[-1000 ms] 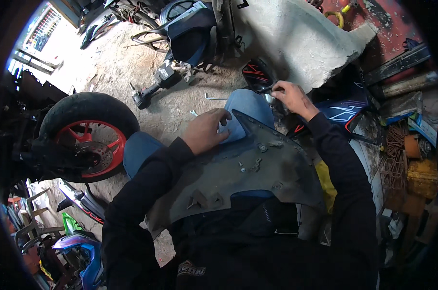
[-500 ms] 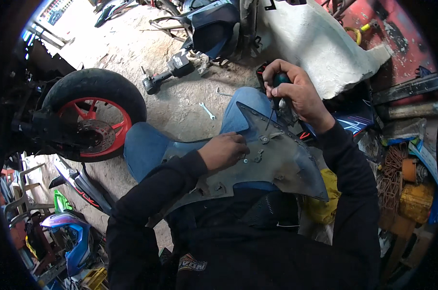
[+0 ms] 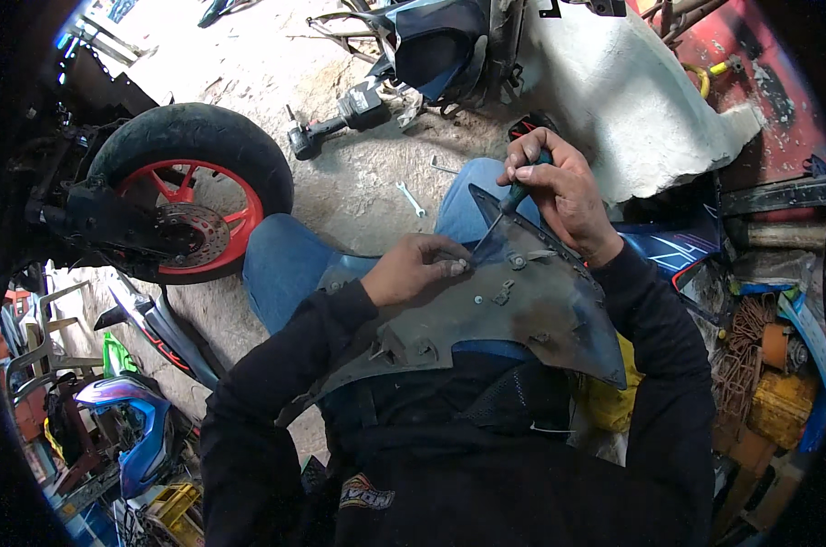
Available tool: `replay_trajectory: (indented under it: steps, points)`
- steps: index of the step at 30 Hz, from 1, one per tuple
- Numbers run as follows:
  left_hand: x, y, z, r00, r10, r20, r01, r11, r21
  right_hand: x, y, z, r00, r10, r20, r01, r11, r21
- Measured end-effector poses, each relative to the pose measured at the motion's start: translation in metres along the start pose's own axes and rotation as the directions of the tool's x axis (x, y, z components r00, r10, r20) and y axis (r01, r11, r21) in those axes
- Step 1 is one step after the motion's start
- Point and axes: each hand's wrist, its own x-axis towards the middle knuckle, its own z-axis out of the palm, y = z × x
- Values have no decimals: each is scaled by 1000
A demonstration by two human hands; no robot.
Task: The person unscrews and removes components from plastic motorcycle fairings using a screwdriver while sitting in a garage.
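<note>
Gripping screwdriver (image 3: pixel 515 196) in right hand (image 3: pixel 566 191), with handle partly hidden. Curling left hand (image 3: pixel 413 271) over dark panel (image 3: pixel 545 305), near shaft (image 3: pixel 487 235); cannot tell whether pinching anything.

Fairing panel (image 3: pixel 431 314) across the thighs (image 3: pixel 285 260), wheel (image 3: pixel 186 190) at left

On the floor (image 3: pixel 358 191) ahead, the impact wrench (image 3: pixel 335 122) lies beyond the open-end wrench (image 3: pixel 411 199); the screwdriver (image 3: pixel 514 198) slants over the panel; another fairing (image 3: pixel 682 242) sits farther right.

Rough grey floor (image 3: pixel 358 196), brightest at upper left, with a scuffed red surface (image 3: pixel 794 137) at upper right.
</note>
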Motion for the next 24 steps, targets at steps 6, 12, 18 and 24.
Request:
replay_trajectory:
  steps: [6,12,18,24]
  points:
    - [-1,-4,1,999,-29,-24,29,999,-23,-1,3,3,1000,24,8,-24,1000,10]
    - [-4,0,-1,999,11,-39,-7,996,93,-2,11,6,1000,4,25,-5,999,34]
    - [-8,7,3,997,58,-59,-47,986,161,1,15,5,998,5,66,-8,999,51]
    - [-12,-1,-5,996,3,-90,-3,1000,-1,4,18,15,999,-53,2,53,998,-33]
